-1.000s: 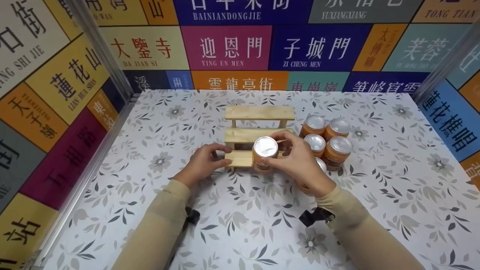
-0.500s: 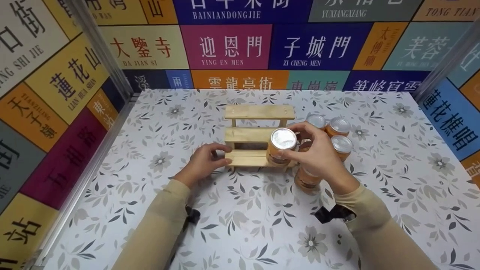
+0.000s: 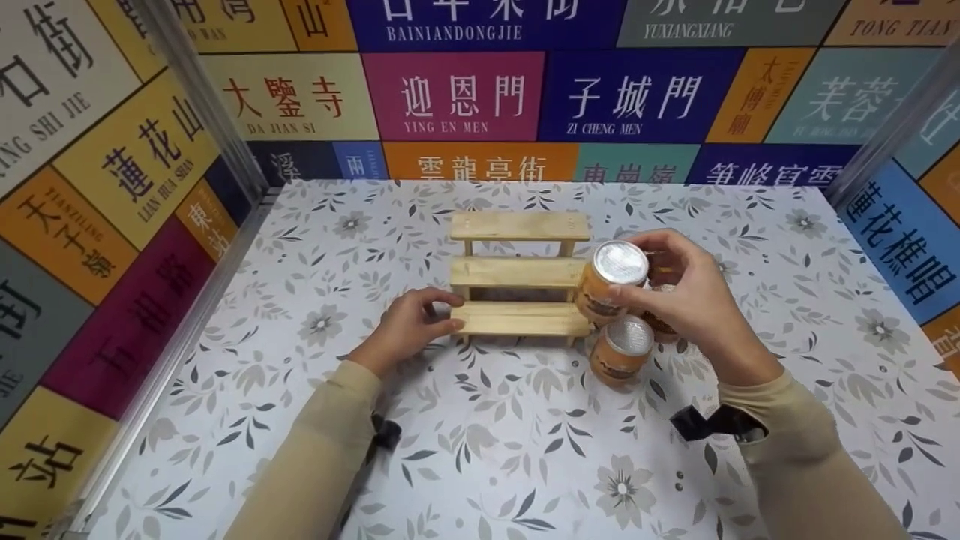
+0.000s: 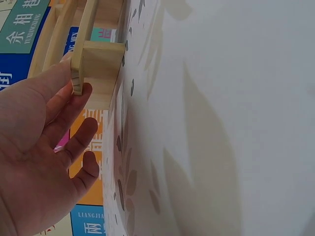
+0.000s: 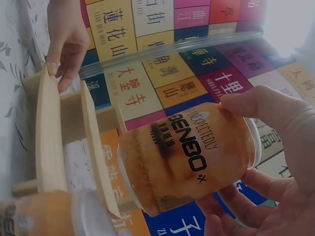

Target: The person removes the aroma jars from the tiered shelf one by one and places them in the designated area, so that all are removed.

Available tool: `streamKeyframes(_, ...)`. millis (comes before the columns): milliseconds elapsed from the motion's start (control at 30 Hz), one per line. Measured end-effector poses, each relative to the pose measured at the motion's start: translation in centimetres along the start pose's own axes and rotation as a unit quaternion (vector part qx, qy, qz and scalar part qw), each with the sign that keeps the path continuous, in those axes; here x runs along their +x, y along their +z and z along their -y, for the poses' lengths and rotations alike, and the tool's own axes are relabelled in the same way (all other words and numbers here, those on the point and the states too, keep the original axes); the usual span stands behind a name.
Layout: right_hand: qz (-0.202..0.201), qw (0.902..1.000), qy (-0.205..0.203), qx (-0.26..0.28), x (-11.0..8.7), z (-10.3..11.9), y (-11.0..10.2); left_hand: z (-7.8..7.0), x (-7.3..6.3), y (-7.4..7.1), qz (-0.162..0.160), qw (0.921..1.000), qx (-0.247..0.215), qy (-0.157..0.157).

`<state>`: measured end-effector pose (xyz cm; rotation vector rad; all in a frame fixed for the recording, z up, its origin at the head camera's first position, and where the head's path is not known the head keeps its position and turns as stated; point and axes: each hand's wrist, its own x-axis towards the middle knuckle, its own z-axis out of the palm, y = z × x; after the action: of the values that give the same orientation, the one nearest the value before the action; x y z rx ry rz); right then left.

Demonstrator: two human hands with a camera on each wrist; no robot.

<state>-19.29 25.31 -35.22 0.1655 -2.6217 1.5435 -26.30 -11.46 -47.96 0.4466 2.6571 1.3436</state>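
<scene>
My right hand [image 3: 694, 300] grips an orange can [image 3: 600, 289] with a silver lid, fingers round one side and thumb on the other. It is held at the right end of the three-step wooden rack [image 3: 517, 319], above and behind a second can [image 3: 621, 352]. In the right wrist view the held can [image 5: 187, 157] is tilted and shows black lettering on a see-through body. With thumb and index finger my left hand [image 3: 405, 322] pinches the left end of the lowest step. In the left wrist view that hand [image 4: 44, 132] has its other fingers loosely bent.
Part of another can [image 3: 661, 313] shows behind my right hand, which hides any others there. The rack stands on a flower-patterned tabletop [image 3: 480, 450]. Panels [image 3: 454, 96] with large Chinese characters enclose the back and sides.
My right hand has lifted the can off the lowest step and carried it right, past the rack's end. The left hand has stayed on the step.
</scene>
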Motion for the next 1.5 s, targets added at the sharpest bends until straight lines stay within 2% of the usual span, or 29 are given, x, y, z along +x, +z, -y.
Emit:
streamKeyframes(333,-0.006,0.9999,0.004,-0.015,-0.7,-1.2,-3.3,0.1,0.0,-0.1,0.002,1.0000,-0.006,0.006)
streamKeyframes(433,-0.002,0.9993,0.016,-0.034,-0.9,-1.4,-4.3,0.1,-0.1,-0.1,0.004,0.9999,-0.009,0.007)
streamKeyframes(567,0.019,0.9969,0.040,-0.065,-1.1,-1.7,-5.7,0.3,-0.2,0.0,0.009,0.9999,-0.008,0.005)
streamKeyframes(767,0.055,0.9939,0.057,-0.077,-1.2,-2.2,-7.3,0.1,-0.3,-0.1,0.004,1.0000,-0.002,0.003)
streamKeyframes(967,0.092,0.9854,0.084,-0.116,-1.5,-2.8,-8.7,-0.1,0.0,-0.4,0.004,1.0000,0.006,0.004)
streamKeyframes(1133,0.128,0.9766,0.091,-0.146,-1.6,-3.5,-9.1,-0.1,0.0,-0.4,0.005,0.9999,0.010,-0.002)
streamKeyframes(1300,0.170,0.9708,0.095,-0.140,-1.7,-4.5,-8.7,0.0,0.0,-0.3,0.003,0.9999,0.010,0.006)
streamKeyframes(1500,0.186,0.9667,0.113,-0.135,-1.7,-5.8,-7.9,0.0,0.0,-0.2,0.004,0.9999,0.007,0.007)
